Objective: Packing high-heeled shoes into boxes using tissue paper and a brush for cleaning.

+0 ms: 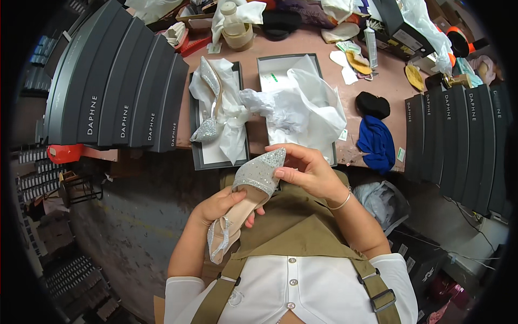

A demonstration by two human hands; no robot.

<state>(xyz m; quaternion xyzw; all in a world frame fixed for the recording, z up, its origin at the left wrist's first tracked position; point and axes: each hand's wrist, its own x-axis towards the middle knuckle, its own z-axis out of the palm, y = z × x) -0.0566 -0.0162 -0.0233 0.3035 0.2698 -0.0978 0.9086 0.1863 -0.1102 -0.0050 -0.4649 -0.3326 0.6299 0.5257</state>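
Observation:
A glittery silver pointed-toe shoe with an ankle strap is held in front of my apron, toe pointing up and right. My left hand wraps round its middle, thumb on the beige insole. My right hand pinches the sparkling toe between thumb and fingers. Beyond, on the table, a matching silver shoe lies on white tissue in a dark grey shoebox part. To its right, another box part holds crumpled white tissue paper.
Stacked dark grey shoeboxes rise at the left, more shoeboxes at the right. On the pink table lie a blue cloth, a black pad, a white tube and a jar.

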